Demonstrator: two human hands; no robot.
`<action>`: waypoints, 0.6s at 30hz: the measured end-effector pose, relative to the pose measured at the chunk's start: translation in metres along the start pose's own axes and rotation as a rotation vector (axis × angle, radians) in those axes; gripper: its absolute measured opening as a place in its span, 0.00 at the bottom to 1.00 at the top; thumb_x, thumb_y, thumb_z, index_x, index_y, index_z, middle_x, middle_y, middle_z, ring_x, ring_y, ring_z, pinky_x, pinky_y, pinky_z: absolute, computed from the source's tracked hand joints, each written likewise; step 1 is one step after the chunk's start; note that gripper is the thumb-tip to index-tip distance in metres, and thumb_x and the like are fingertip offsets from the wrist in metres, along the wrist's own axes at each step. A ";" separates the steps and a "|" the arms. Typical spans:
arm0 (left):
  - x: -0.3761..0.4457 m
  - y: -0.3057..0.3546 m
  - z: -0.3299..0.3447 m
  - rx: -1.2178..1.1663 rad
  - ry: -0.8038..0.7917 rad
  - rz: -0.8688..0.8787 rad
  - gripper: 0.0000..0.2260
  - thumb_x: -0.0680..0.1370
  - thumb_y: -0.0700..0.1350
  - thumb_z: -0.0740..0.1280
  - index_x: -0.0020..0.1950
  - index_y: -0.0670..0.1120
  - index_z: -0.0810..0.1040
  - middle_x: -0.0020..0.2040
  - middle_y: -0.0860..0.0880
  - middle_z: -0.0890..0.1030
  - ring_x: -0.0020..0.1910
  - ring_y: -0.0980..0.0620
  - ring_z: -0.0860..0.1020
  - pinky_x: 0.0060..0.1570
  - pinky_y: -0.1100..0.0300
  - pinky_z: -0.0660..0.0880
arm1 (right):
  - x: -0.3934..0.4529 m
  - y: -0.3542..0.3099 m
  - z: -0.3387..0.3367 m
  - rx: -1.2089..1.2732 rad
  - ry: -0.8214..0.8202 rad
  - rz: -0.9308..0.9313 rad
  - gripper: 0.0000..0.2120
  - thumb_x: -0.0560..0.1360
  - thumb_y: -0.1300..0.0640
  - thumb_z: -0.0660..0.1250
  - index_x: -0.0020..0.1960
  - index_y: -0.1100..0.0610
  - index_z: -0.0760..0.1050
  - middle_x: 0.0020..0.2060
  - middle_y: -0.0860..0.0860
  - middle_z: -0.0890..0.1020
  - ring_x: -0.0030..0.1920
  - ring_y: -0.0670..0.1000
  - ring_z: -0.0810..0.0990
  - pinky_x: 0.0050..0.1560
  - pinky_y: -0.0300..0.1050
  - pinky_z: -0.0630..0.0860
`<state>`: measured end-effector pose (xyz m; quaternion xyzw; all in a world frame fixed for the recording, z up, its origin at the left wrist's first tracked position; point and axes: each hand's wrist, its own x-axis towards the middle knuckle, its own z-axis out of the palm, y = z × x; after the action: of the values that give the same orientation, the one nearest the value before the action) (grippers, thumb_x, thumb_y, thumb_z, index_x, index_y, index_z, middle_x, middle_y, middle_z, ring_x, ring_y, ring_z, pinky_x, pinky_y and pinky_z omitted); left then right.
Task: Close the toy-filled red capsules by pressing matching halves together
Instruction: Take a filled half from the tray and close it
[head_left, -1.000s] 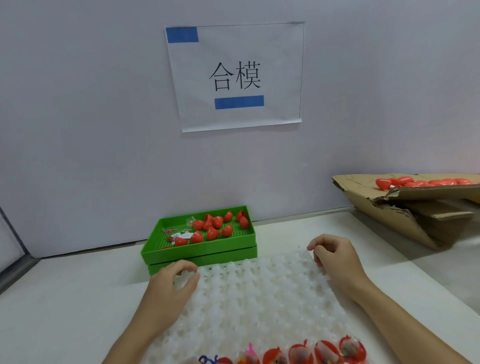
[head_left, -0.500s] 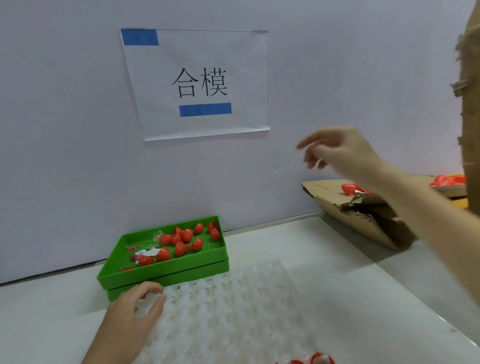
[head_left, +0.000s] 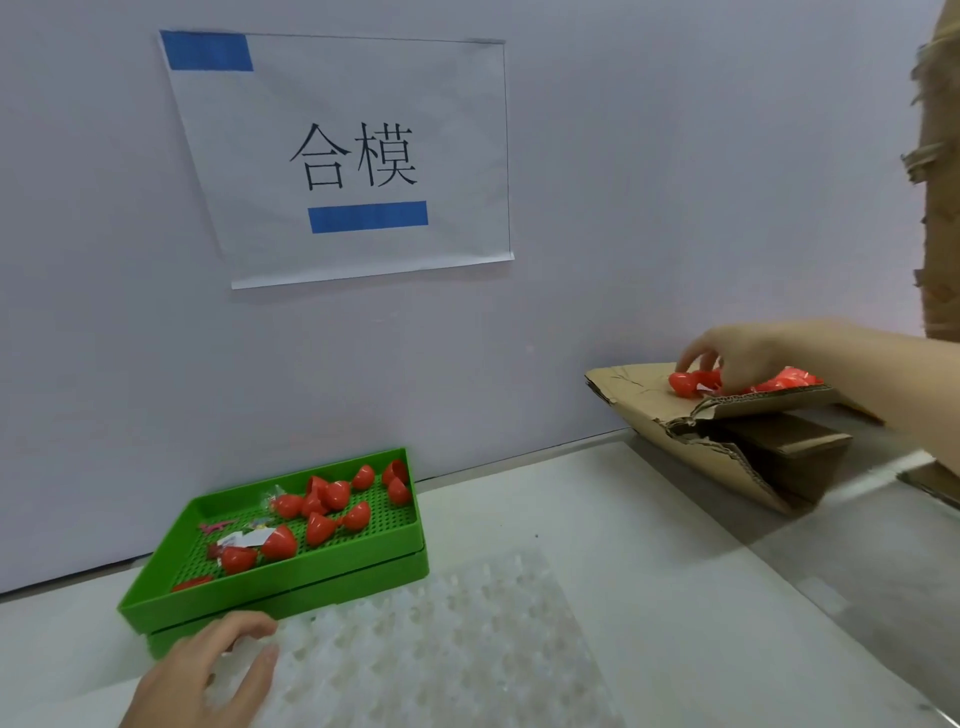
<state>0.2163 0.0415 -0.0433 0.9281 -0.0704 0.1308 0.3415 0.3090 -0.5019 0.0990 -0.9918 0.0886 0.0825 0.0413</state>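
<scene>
Right hand (head_left: 740, 358): reaches into the cardboard box (head_left: 691, 441), fingers curled down onto red capsule halves (head_left: 688, 383); grip cannot be confirmed.
Left hand (head_left: 208, 670): fingers relaxed, resting on the white dimpled tray (head_left: 441, 649).
Green tray (head_left: 291, 582): on the counter (head_left: 649, 571), holds loose red halves.

Paper sign (head_left: 353, 156) w/ two black characters & blue tape strips: on the wall (head_left: 675, 182), up and left of your right fingers. Pink bits & clear wrappers (head_left: 244, 532): well above your left fingers. White tabletop (head_left: 649, 597): betw. both sets of fingers.
</scene>
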 end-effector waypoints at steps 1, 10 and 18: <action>0.001 0.000 0.000 0.015 0.005 0.012 0.30 0.70 0.34 0.76 0.44 0.72 0.73 0.43 0.64 0.81 0.43 0.48 0.79 0.44 0.65 0.72 | 0.002 0.000 0.002 -0.064 0.027 -0.023 0.27 0.74 0.69 0.65 0.70 0.50 0.73 0.61 0.51 0.79 0.60 0.53 0.77 0.60 0.47 0.77; 0.002 -0.003 0.005 0.041 0.056 0.042 0.32 0.69 0.33 0.77 0.43 0.73 0.73 0.42 0.63 0.81 0.42 0.47 0.78 0.40 0.70 0.71 | 0.015 0.001 0.009 -0.169 0.180 -0.157 0.10 0.78 0.62 0.68 0.58 0.54 0.81 0.40 0.43 0.80 0.41 0.46 0.78 0.42 0.40 0.73; 0.003 -0.005 0.005 0.048 0.057 0.037 0.22 0.67 0.31 0.77 0.31 0.59 0.77 0.36 0.54 0.81 0.40 0.46 0.78 0.40 0.59 0.71 | 0.006 -0.009 -0.009 0.623 0.325 -0.114 0.07 0.76 0.66 0.71 0.54 0.63 0.82 0.43 0.57 0.85 0.40 0.52 0.85 0.38 0.38 0.80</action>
<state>0.2217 0.0418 -0.0491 0.9305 -0.0748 0.1650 0.3183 0.3183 -0.4948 0.1078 -0.9352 0.0594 -0.1096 0.3315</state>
